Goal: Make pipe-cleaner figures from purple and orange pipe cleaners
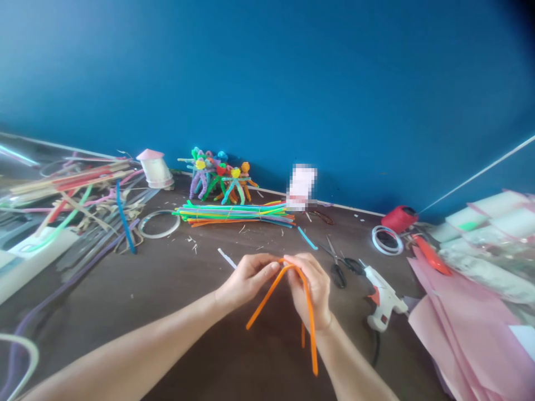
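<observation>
Both hands meet over the middle of the dark table, pinching an orange pipe cleaner (310, 312) at its bend. My left hand (251, 277) has thumb and fingers closed at the top of the bend. From the other side, my right hand (310, 287) is closed on the same orange piece. Its fuzzy ends hang down, one toward the left and others on the right; whether it is one piece or more I cannot tell. Beyond the hands lies a bundle of coloured pipe cleaners (234, 213). Behind it stand several small pipe-cleaner figures (219, 175).
To the right are black scissors (337, 273), a white glue gun (384, 303), a tape roll (387, 241), red yarn (399, 218) and pink sheets (463, 334). Loose pipe cleaners (83, 209), another ring (159, 224) and a white cup (154, 170) crowd the left. A blue wall (267, 83) closes the back.
</observation>
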`<action>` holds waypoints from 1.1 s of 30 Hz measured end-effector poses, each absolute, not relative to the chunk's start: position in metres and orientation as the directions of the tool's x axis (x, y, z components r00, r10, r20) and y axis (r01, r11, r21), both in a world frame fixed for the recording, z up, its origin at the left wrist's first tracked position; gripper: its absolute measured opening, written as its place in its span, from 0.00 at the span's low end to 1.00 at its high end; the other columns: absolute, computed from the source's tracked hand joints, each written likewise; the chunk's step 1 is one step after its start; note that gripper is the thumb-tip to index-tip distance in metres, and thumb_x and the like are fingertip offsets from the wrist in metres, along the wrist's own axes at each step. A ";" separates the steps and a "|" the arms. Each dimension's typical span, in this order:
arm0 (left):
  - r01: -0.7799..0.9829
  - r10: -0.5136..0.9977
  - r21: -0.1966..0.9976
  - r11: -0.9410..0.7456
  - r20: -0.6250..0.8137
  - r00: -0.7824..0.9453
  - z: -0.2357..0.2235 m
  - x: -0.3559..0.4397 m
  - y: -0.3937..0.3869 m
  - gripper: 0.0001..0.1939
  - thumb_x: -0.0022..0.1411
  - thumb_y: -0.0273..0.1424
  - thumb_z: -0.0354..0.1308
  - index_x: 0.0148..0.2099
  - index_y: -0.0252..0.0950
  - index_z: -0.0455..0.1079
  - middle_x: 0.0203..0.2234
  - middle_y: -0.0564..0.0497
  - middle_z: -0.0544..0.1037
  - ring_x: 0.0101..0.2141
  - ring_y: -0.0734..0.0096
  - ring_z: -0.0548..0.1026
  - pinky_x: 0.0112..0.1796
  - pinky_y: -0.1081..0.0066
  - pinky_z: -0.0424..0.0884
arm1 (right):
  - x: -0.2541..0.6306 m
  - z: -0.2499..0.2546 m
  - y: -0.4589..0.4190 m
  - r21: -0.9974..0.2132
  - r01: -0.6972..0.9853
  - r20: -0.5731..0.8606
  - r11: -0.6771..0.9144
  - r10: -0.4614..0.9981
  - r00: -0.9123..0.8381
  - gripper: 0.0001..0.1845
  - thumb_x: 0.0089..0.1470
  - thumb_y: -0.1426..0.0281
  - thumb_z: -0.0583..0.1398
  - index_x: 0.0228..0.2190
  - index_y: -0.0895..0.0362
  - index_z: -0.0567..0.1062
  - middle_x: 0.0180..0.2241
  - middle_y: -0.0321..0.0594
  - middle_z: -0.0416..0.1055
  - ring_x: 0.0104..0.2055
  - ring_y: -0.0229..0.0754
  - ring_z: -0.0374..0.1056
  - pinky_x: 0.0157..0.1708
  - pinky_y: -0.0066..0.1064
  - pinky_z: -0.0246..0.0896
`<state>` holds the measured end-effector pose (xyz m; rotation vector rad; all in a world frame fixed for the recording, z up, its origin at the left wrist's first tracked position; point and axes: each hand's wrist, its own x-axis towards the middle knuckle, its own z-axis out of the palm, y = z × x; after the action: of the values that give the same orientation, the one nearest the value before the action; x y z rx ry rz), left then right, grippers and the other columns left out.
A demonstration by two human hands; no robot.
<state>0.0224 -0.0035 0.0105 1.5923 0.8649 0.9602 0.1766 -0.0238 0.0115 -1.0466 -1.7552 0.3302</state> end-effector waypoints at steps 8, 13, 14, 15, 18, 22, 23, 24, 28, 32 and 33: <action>-0.088 0.851 0.995 0.040 0.012 0.525 0.007 0.026 -0.002 0.16 0.50 0.39 0.58 0.34 0.30 0.65 0.24 0.52 0.69 0.26 0.75 0.67 0.28 0.75 0.64 | 0.175 0.008 -0.021 -0.698 0.477 0.552 0.534 0.826 -0.117 0.15 0.50 0.75 0.55 0.42 0.54 0.70 0.33 0.40 0.66 0.33 0.38 0.66 0.33 0.30 0.65; -0.161 0.920 0.986 0.032 0.034 0.390 0.013 0.023 0.002 0.13 0.52 0.37 0.57 0.33 0.31 0.65 0.20 0.54 0.68 0.21 0.79 0.65 0.25 0.76 0.63 | 0.173 0.004 -0.015 -0.876 0.341 0.355 0.340 0.935 -0.020 0.13 0.50 0.70 0.56 0.40 0.56 0.68 0.28 0.37 0.65 0.25 0.34 0.62 0.24 0.25 0.61; -0.168 0.936 0.986 0.017 0.043 0.351 0.015 0.022 0.003 0.13 0.51 0.37 0.57 0.33 0.31 0.65 0.19 0.55 0.67 0.20 0.80 0.64 0.23 0.77 0.62 | 0.174 0.004 -0.015 -0.908 0.281 0.322 0.310 0.947 -0.005 0.11 0.51 0.69 0.55 0.39 0.57 0.67 0.27 0.36 0.65 0.25 0.34 0.62 0.24 0.25 0.61; -0.177 0.948 0.984 0.006 0.050 0.313 0.016 0.020 0.004 0.13 0.51 0.37 0.57 0.33 0.31 0.65 0.18 0.56 0.67 0.19 0.81 0.63 0.22 0.77 0.61 | 0.175 0.005 -0.014 -0.929 0.217 0.308 0.298 0.951 0.011 0.09 0.53 0.68 0.54 0.37 0.57 0.66 0.27 0.36 0.65 0.26 0.35 0.62 0.25 0.25 0.61; -0.208 0.971 0.978 -0.024 0.072 0.226 0.016 0.017 0.006 0.13 0.52 0.37 0.57 0.34 0.31 0.65 0.17 0.57 0.65 0.18 0.82 0.61 0.19 0.79 0.58 | 0.176 0.007 -0.016 -0.925 0.101 0.368 0.365 0.930 0.011 0.08 0.55 0.63 0.50 0.32 0.56 0.63 0.31 0.39 0.66 0.31 0.37 0.64 0.29 0.27 0.61; -0.241 0.968 0.963 -0.118 0.166 0.187 0.013 0.016 0.004 0.13 0.52 0.36 0.57 0.36 0.31 0.65 0.23 0.53 0.68 0.22 0.81 0.63 0.23 0.79 0.60 | 0.174 0.011 -0.021 -0.830 0.250 0.478 0.499 0.866 -0.146 0.12 0.48 0.60 0.57 0.28 0.57 0.65 0.32 0.40 0.64 0.30 0.38 0.62 0.29 0.28 0.59; -0.256 0.961 0.957 -0.136 0.189 0.199 0.012 0.016 0.004 0.14 0.51 0.36 0.57 0.37 0.32 0.65 0.24 0.53 0.69 0.23 0.80 0.64 0.24 0.79 0.61 | 0.173 0.011 -0.022 -0.797 0.313 0.490 0.516 0.856 -0.165 0.11 0.47 0.62 0.58 0.26 0.57 0.65 0.31 0.39 0.64 0.28 0.37 0.61 0.28 0.27 0.59; -0.275 0.952 0.951 -0.143 0.208 0.223 0.012 0.016 0.003 0.16 0.50 0.36 0.58 0.39 0.32 0.64 0.25 0.53 0.69 0.24 0.79 0.65 0.25 0.79 0.61 | 0.172 0.011 -0.023 -0.765 0.372 0.499 0.526 0.849 -0.174 0.10 0.47 0.63 0.59 0.25 0.57 0.65 0.30 0.38 0.64 0.27 0.36 0.60 0.26 0.26 0.58; -0.355 0.901 0.929 -0.103 0.239 0.363 0.011 0.020 -0.002 0.30 0.43 0.35 0.64 0.48 0.34 0.59 0.25 0.54 0.68 0.24 0.79 0.65 0.25 0.78 0.61 | 0.170 0.011 -0.024 -0.660 0.505 0.534 0.555 0.820 -0.203 0.08 0.47 0.64 0.59 0.26 0.56 0.66 0.30 0.38 0.63 0.26 0.36 0.61 0.25 0.27 0.59; -0.375 0.888 0.923 -0.083 0.240 0.393 0.011 0.024 -0.005 0.36 0.39 0.36 0.66 0.50 0.34 0.58 0.29 0.51 0.68 0.28 0.74 0.68 0.29 0.75 0.64 | 0.165 0.010 -0.026 -0.568 0.544 0.554 0.618 0.776 -0.302 0.13 0.49 0.67 0.57 0.38 0.56 0.64 0.37 0.44 0.62 0.36 0.42 0.64 0.33 0.33 0.64; -0.357 0.892 0.929 -0.096 0.239 0.383 0.011 0.024 -0.006 0.36 0.39 0.35 0.66 0.50 0.34 0.58 0.30 0.50 0.69 0.29 0.74 0.68 0.29 0.75 0.64 | 0.163 0.011 -0.028 -0.547 0.555 0.553 0.627 0.768 -0.323 0.16 0.50 0.68 0.56 0.42 0.56 0.62 0.39 0.46 0.61 0.38 0.43 0.64 0.34 0.35 0.65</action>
<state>0.0239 -0.0056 0.0106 1.2544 0.5608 1.1441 0.1630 -0.0276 0.0107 -1.0371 -2.0207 0.3260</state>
